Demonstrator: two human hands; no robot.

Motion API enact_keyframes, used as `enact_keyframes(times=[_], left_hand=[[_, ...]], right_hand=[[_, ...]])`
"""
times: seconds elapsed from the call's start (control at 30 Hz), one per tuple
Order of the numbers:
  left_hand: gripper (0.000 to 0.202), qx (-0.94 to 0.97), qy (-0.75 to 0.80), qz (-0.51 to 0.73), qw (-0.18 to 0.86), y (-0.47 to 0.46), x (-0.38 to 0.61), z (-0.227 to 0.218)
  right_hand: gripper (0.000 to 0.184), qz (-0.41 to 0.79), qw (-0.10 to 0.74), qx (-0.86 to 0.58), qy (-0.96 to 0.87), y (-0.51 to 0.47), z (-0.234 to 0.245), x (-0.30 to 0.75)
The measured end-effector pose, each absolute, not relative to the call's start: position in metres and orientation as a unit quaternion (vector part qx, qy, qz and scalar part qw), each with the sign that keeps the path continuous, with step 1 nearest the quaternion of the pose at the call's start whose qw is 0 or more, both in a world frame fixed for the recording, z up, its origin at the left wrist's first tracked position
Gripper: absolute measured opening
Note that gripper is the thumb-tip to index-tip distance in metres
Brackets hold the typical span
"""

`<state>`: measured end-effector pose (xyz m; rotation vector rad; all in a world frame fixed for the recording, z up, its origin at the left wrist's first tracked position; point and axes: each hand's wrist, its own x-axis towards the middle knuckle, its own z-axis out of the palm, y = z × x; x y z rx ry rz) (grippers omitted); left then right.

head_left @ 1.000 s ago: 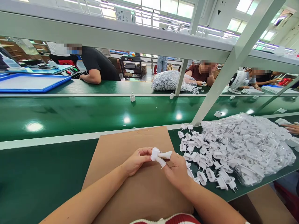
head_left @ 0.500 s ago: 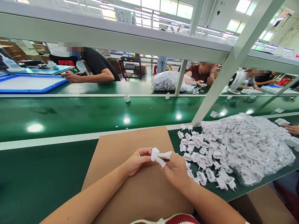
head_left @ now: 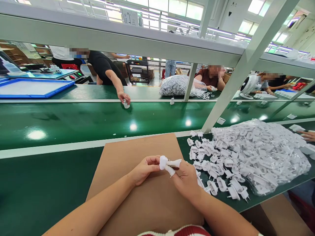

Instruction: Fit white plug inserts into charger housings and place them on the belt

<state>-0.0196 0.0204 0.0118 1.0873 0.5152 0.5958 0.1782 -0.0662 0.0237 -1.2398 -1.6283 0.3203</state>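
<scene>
Both of my hands meet over a brown cardboard sheet on the green bench. My left hand pinches a small white plastic plug part from the left. My right hand, with white finger cots on two fingertips, grips the same part from the right. A large heap of similar white plug parts lies just right of my hands, partly on clear plastic.
A green conveyor belt runs across behind the cardboard, carrying single white plugs. A slanted white frame post rises beside the heap. Across the belt a co-worker's hand rests on a plug. Another bag of parts, a blue tray and other seated people are beyond.
My hands have hardly moved. The plugs on the belt have drifted left. The co-worker in black has reached an arm across and put a hand on one plug.
</scene>
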Motion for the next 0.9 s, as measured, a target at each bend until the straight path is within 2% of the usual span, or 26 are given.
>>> enact_keyframes(times=[0.2,0.5,0.7,0.9], left_hand=[[0.041,0.481,0.257,0.314,0.778,0.0232,-0.0211,0.0026],[0.036,0.479,0.261,0.313,0.777,0.0213,-0.0188,0.0082],[0.035,0.473,0.262,0.314,0.780,0.0226,-0.0187,0.0056],[0.034,0.470,0.268,0.306,0.783,0.0222,-0.0185,0.0030]], right_hand=[[0.020,0.160,0.523,-0.543,-0.637,-0.0621,0.0239,0.1849],[0.021,0.167,0.482,-0.548,-0.663,-0.0637,0.0187,0.1811],[0.038,0.198,0.462,-0.561,-0.658,-0.0627,0.0215,0.1806],[0.025,0.206,0.435,-0.558,-0.676,-0.0625,0.0243,0.1785]])
